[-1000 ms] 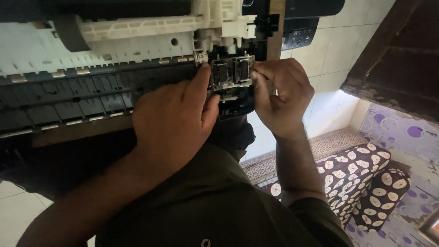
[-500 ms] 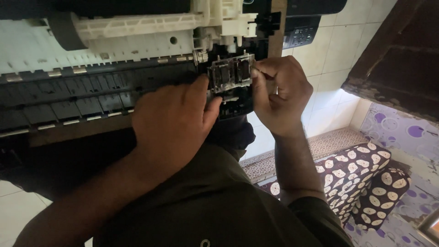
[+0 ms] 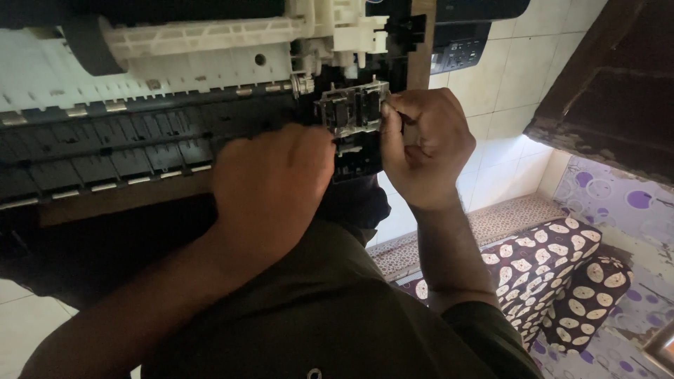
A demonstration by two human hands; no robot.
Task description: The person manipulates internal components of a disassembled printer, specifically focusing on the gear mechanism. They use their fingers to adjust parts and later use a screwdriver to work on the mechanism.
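Note:
An opened printer (image 3: pixel 140 91) lies in front of me, its white inner frame above a black ribbed paper path. At its right end sits a small grey and black carriage part (image 3: pixel 351 109). My right hand (image 3: pixel 425 144) pinches the right side of that part with thumb and fingers. My left hand (image 3: pixel 270 189) rests fingers-down against the black body just below and left of the part; its fingertips are hidden, so I cannot see whether they grip anything.
A black control panel (image 3: pixel 460 49) with small buttons sticks out behind the printer's right end. White floor tiles (image 3: pixel 512 105) lie beyond. A patterned cushion (image 3: pixel 554 281) sits at lower right, and dark wooden furniture (image 3: pixel 611 84) fills the upper right.
The carriage part has been lifted slightly and tilted outward by my right hand. My left hand has slid a little lower along the black body.

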